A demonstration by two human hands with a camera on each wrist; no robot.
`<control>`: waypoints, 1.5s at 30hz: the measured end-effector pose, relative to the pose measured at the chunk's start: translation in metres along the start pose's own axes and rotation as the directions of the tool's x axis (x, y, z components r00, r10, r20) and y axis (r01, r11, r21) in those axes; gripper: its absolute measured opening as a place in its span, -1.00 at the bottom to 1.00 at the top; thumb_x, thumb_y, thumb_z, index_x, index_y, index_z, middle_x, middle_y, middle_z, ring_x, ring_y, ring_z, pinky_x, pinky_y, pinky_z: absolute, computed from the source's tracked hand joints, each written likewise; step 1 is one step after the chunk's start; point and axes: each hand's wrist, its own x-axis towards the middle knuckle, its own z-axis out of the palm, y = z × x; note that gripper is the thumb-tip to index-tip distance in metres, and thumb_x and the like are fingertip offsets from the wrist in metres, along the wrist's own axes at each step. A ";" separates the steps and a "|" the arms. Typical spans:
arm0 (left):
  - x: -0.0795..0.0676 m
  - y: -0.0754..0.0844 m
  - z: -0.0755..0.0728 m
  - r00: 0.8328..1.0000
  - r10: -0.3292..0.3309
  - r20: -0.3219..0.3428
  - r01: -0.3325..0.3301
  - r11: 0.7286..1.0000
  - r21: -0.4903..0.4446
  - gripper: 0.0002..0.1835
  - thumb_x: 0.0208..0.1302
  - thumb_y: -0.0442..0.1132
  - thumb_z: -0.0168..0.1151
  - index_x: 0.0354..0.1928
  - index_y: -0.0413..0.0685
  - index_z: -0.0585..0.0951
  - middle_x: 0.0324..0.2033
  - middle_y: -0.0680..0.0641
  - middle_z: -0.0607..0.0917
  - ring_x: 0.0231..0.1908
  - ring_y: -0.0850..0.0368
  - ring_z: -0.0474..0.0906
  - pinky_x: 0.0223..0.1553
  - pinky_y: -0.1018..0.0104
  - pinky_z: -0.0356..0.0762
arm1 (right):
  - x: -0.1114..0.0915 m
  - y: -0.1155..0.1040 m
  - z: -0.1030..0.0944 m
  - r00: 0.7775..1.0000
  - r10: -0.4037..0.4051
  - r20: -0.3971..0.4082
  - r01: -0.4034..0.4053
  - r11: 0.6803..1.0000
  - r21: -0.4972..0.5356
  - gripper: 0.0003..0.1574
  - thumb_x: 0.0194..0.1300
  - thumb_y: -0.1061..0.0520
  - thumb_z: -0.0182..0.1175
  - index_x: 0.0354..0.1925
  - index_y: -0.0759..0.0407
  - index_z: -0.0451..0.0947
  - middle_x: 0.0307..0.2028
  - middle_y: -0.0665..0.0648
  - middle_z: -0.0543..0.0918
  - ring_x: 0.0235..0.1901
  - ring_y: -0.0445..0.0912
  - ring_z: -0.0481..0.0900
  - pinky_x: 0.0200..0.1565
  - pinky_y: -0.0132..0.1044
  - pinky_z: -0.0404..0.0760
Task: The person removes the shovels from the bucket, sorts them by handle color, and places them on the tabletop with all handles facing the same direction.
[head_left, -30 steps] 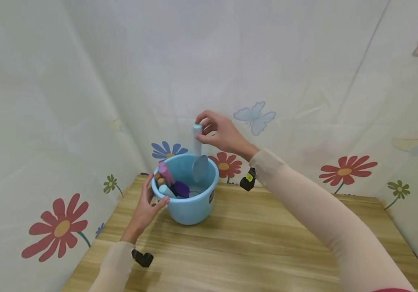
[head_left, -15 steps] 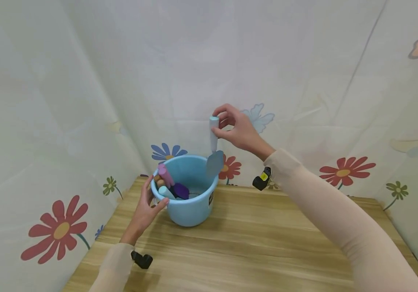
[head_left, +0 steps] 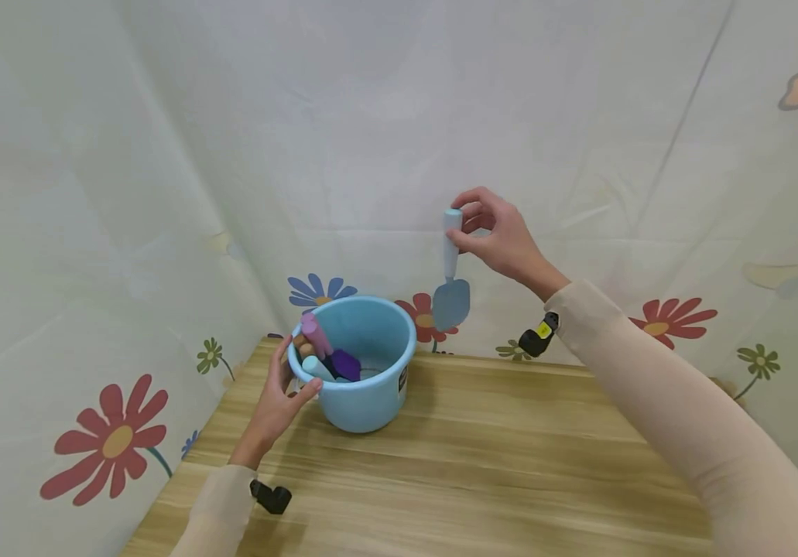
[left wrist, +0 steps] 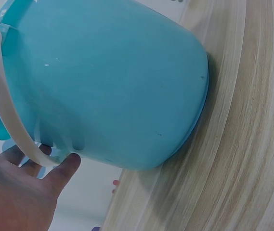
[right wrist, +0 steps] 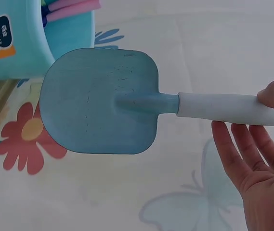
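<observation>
In the head view my right hand (head_left: 503, 236) pinches the pale handle of a small blue garden shovel (head_left: 451, 303) by its top end. The shovel hangs blade down, to the right of a light blue bucket (head_left: 364, 406) and apart from it. Seen from the right wrist, the shovel (right wrist: 103, 101) has a broad flat blade with scuff marks. My left hand (head_left: 276, 406) grips the bucket's left rim. In the left wrist view, fingers of that hand (left wrist: 21, 192) lie against the bucket wall (left wrist: 122, 91) beside its white carrying handle (left wrist: 6, 103).
Inside the bucket lie pink handles (head_left: 316, 334), brown handle ends (head_left: 306, 348), a light blue handle (head_left: 316, 365) and a purple piece (head_left: 346, 363). The bucket stands on a wooden table (head_left: 482, 464), near its back left corner. Flower-printed sheeting (head_left: 399, 116) hangs behind and at both sides.
My right hand has lifted the shovel out of the bucket and carried it right and slightly up, past the rim. The left hand and the bucket have stayed in place.
</observation>
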 end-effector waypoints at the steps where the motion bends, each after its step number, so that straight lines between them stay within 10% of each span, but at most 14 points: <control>1: 0.000 0.000 0.000 1.000 0.001 0.000 -0.001 1.000 0.001 0.04 0.39 -0.05 0.34 0.64 0.39 -0.19 0.60 -0.26 0.02 0.57 -0.28 -0.07 0.29 -0.57 0.05 | -0.002 0.001 -0.003 1.000 0.002 -0.008 -0.002 1.000 -0.009 -0.57 0.35 0.36 0.30 0.14 0.37 0.46 -0.13 0.38 0.67 -0.19 0.22 0.68 -0.23 -0.25 0.74; 45: -0.008 0.003 0.000 1.000 0.016 0.000 -0.016 1.000 0.016 0.04 0.40 -0.06 0.33 0.63 0.49 -0.19 0.61 -0.22 0.00 0.57 -0.25 -0.07 0.30 -0.55 0.08 | -0.108 0.087 -0.134 0.951 0.251 -0.182 -0.295 0.916 -0.274 -0.48 0.39 0.15 0.35 0.27 0.14 0.49 -0.07 0.30 0.66 -0.30 -0.25 0.67 -0.31 -0.49 0.66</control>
